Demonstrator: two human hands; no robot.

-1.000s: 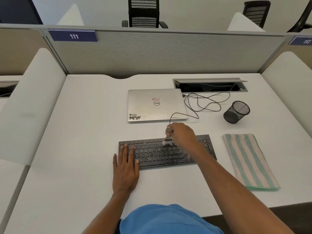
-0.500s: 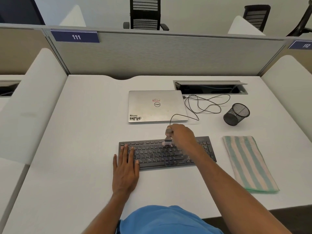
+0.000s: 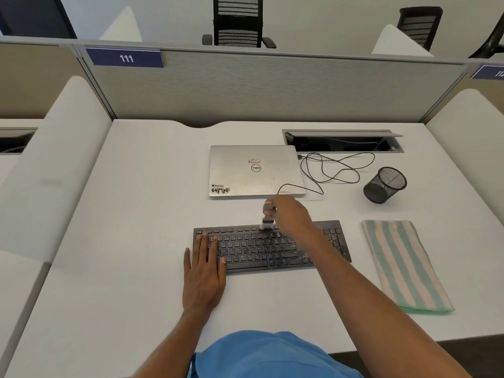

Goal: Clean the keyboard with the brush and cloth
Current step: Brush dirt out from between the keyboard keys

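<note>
White desk point(image 3: 141, 241) first, and everything on it I'll place by the keyboard. Beyond the keyboard lies a shut silver laptop point(image 3: 253, 170), lid down, with a thin black cable point(image 3: 335, 170) looping off beyond and to the right. The keyboard point(image 3: 259, 255) itself is black and lies square to the person. The striped cloth point(image 3: 403, 266) lies folded just to the right of it, apart from it and untouched, so by my reckoning this is the brushing half of the job. A black mesh pen cup point(image 3: 384, 185) lies tipped on its side, beyond the keyboard's right end.

Now the hands. The left hand point(image 3: 204, 274) is spread flat, fingers straight, fingertips on the keyboard's left-end keys and palm on the desk in front of it, gripping nothing. That's a good brace to stop the board sliding. The right hand point(image 3: 291, 214) reaches over the keyboard's far edge, fingers curled round the handle of the small brush point(image 3: 267, 219), which stands near upright with its bristles down on the top row, about the middle.

To do this well, I'd say short, light flicks along the gaps between keys, working row by row toward one edge so the dust goes off the board and not toward the laptop — and the left hand will have to lift when the brush reaches the keys under it.
</note>
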